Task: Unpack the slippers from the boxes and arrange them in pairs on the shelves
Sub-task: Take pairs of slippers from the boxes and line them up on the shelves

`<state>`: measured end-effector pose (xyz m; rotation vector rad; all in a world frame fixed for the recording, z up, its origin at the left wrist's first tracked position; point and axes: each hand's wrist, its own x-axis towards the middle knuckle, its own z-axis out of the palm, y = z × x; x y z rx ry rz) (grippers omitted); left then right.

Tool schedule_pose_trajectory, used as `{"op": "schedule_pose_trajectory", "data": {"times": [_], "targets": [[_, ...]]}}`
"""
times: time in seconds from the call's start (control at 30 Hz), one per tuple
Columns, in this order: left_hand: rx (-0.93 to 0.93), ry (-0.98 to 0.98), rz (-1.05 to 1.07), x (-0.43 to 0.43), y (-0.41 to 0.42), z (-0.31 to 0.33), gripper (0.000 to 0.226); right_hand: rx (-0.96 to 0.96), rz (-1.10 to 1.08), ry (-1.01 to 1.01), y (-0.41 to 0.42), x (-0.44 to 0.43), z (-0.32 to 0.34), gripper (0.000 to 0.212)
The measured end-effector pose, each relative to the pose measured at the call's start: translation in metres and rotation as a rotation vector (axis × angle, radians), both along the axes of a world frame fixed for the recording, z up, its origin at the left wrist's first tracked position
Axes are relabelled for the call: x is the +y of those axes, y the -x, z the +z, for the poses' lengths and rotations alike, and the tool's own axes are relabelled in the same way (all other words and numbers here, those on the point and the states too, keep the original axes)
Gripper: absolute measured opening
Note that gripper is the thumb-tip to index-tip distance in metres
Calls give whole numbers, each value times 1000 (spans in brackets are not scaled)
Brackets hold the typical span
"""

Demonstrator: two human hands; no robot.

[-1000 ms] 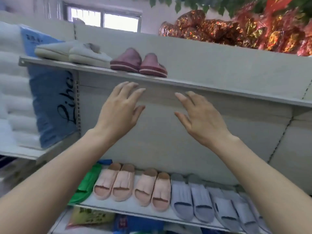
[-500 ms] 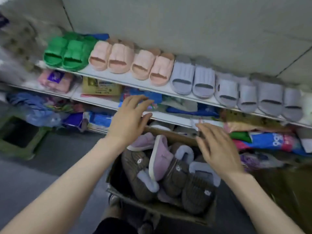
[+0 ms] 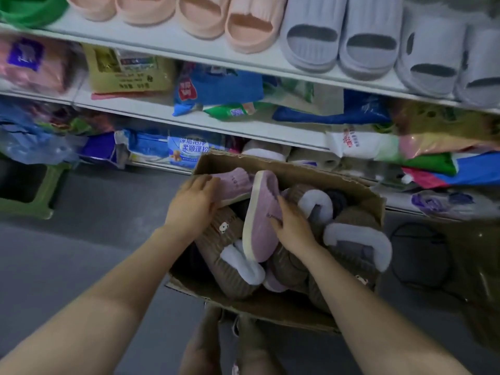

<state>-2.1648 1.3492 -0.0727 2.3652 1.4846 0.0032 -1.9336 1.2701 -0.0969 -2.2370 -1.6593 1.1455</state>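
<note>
1. Left grip (image 3: 193,204) is clenched over the flat mauve slipper (image 3: 234,182) in the back-left corner of the cardboard box (image 3: 270,309). Fingers curl over the slipper's near edge.
2. Right grip (image 3: 293,226) grasps the edge-up mauve slipper (image 3: 259,217) mid-box. Thumb lies along the upper; other fingers are hidden behind it.
3. Each mauve slipper is in direct contact with its grip, no gap. The two appear to meet toward the back of the box, the edge-up one's sole facing the box's left wall.
4. Brown slippers (image 3: 221,234) with white fur cuffs are packed tight around and under the mauve pair, filling the rest of the box.
5. Risk: the mauve pair looks wedged, so a straight pull would likely drag a brown slipper over the box wall onto the floor.
6. Risk: both grips are busy and nothing steadies the box. A hard yank could tip or shift it.
7. Risk: the right grip's hold is side-on at the upper, so the slipper may twist or slide out on the lift.
8. Shelf (image 3: 162,47) above the box already carries pink slides (image 3: 251,25) and grey slides (image 3: 313,36) in pairs. No free spot in view, so the placing target is unknown.
</note>
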Motion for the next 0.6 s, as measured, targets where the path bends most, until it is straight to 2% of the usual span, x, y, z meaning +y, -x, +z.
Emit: {"op": "schedule_pose_trajectory", "data": {"times": [0.1,0.17,0.27,0.37,0.43,0.5,0.53,0.6], "targets": [[104,77,-23,13,-6,-17,52,12,-22,-2,7,7,-1,44],[170,94,-15,15,-8,-24,56,12,-39,-114,8,7,13,39],[204,22,-2,16,-7,-28,47,-175,2,-374,3,-1,38,30],[167,7,-4,14,-8,-23,42,-383,39,-400,-10,-13,42,25],[164,16,7,8,-9,-17,41,-332,53,-272,-18,-21,28,27],[157,20,23,0,-9,-11,38,-149,22,-147,-21,-29,16,36],[154,25,34,-3,-8,-7,37,-86,-10,-142,-22,-32,13,40],[149,3,44,-13,-9,6,33,-92,-81,-218,-22,-38,10,47]]}}
